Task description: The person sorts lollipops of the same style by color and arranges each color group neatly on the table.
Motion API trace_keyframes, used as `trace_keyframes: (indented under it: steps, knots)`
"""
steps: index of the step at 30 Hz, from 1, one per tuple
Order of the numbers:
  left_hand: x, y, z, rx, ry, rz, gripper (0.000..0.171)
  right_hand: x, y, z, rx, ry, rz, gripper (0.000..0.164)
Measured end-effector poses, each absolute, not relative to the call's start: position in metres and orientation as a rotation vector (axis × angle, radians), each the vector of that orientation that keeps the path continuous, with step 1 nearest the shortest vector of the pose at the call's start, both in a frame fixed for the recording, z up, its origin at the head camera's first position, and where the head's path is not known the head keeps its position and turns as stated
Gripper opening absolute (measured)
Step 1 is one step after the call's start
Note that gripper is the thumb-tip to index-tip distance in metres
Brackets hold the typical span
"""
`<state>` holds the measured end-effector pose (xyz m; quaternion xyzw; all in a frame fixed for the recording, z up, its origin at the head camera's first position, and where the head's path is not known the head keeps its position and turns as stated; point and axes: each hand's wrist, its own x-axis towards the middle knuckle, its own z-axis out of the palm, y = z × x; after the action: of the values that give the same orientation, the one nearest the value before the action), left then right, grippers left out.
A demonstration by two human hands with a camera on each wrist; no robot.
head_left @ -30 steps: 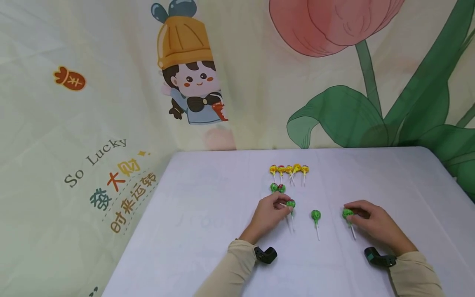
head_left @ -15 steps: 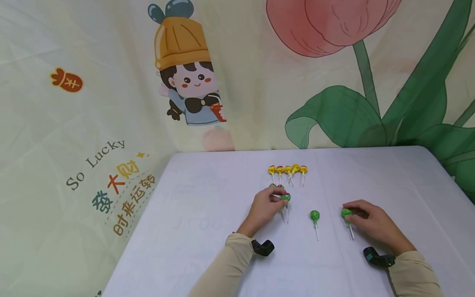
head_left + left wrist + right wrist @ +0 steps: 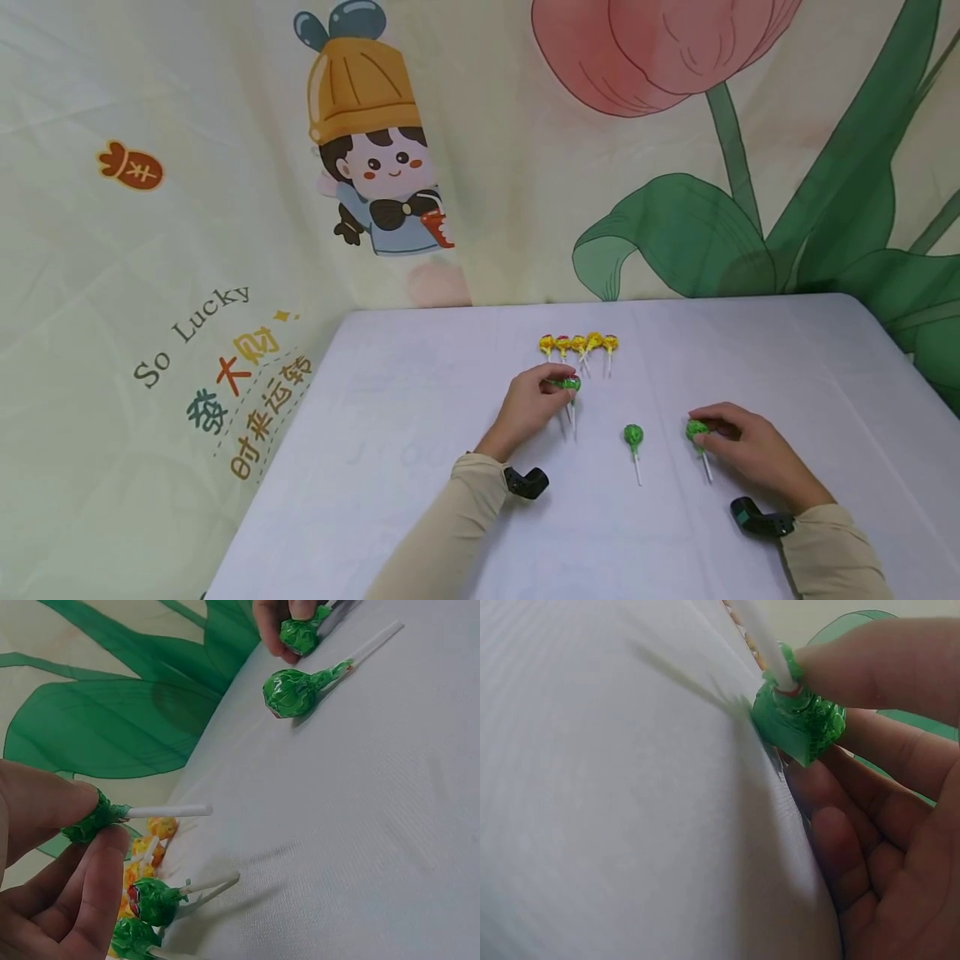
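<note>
My left hand [image 3: 531, 406] pinches a green-wrapped lollipop [image 3: 94, 817] by its head between thumb and fingers, with the white stick sticking out. Just beyond it, two more green lollipops [image 3: 156, 902] lie on the cloth; in the head view the hand mostly hides them. My right hand [image 3: 753, 446] holds another green lollipop [image 3: 799, 724] by its head, low at the table surface. Between the hands lies a single green lollipop [image 3: 633, 436], its stick pointing toward me.
A row of several yellow lollipops [image 3: 577, 343] lies behind the left hand. The table [image 3: 420, 517] has a white cloth, and a printed curtain [image 3: 510, 208] hangs along its far edge. Each wrist wears a black camera [image 3: 527, 483].
My left hand has moved away from me and slightly left, carrying its lollipop to the green ones below the yellow row. The right hand stays in place with its lollipop.
</note>
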<state>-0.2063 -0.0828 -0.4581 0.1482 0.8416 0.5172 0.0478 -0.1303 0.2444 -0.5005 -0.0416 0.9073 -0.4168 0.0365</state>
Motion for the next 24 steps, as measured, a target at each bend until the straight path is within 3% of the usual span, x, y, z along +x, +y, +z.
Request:
trace_keyframes:
  steps: [24]
  knots:
    - [-0.222, -0.09, -0.455, 0.492, 2.509, 1.545, 0.037, -0.132, 0.246, -0.502, -0.145, 2.81, -1.281, 0.043]
